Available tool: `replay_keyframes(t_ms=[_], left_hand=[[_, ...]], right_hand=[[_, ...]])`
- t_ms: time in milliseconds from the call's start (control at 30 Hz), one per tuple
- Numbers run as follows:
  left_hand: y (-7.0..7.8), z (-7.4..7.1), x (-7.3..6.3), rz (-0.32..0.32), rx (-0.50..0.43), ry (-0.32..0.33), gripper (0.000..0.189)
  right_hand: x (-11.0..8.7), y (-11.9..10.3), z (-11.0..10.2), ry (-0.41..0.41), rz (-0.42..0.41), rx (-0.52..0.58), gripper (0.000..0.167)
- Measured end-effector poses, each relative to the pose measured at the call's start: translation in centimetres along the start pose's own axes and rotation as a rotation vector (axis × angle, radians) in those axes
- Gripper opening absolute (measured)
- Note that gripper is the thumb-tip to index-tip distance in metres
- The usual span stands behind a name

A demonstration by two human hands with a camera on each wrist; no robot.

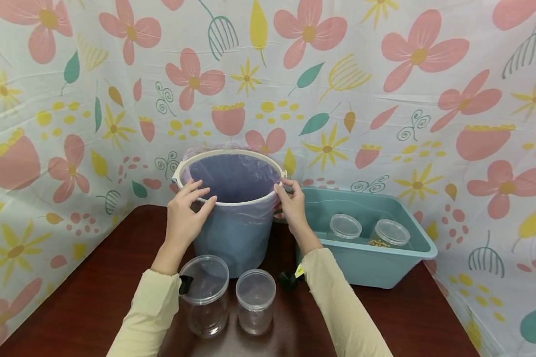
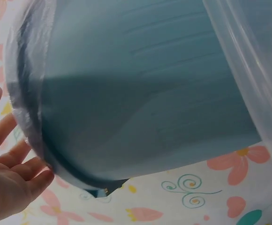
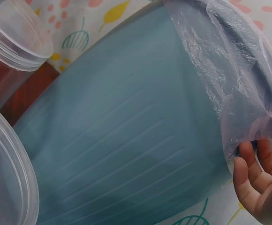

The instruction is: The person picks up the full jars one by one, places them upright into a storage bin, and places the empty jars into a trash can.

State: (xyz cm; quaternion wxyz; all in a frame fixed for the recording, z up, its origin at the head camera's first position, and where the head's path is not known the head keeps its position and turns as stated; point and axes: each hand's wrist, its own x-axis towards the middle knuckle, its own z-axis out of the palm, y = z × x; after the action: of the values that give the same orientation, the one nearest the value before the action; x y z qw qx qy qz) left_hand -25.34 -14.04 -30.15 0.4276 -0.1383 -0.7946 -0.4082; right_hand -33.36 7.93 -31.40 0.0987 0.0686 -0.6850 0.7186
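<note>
A blue-grey trash bin [image 1: 232, 233] stands upright on the table, its mouth lined with a thin translucent trash bag [image 3: 211, 56]. The bag's edge folds down over the outside, and a white rim ring [image 1: 232, 203] circles the top. My left hand [image 1: 184, 210] touches the rim's left front with fingers spread and fairly straight. On the right side, my right hand [image 1: 293, 208] pinches the bag's edge at the rim between thumb and fingers; some fingertips are hidden by the plastic in the right wrist view.
Two clear lidded jars, a larger jar [image 1: 205, 297] and a smaller jar [image 1: 255, 302], stand before the bin. Right of it sits a teal tub [image 1: 366, 263] containing a lidded jar [image 1: 345, 227] and another jar [image 1: 390, 233] with small tan pieces. A floral curtain [image 1: 339, 99] hangs behind.
</note>
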Motion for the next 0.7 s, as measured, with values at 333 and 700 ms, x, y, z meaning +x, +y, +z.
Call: replay_keyframes(t_ms=[333, 700], left_hand=[[0.7, -1.3, -0.8, 0.036, 0.006, -0.01, 0.02], [0.5, -2.8, -2.7, 0.052, 0.013, 0.013, 0.015]], right_hand=[[0.2, 0.3, -0.2, 0.004, -0.017, -0.006, 0.04], [0.2, 0.4, 0.0, 0.004, -0.02, -0.004, 0.042]])
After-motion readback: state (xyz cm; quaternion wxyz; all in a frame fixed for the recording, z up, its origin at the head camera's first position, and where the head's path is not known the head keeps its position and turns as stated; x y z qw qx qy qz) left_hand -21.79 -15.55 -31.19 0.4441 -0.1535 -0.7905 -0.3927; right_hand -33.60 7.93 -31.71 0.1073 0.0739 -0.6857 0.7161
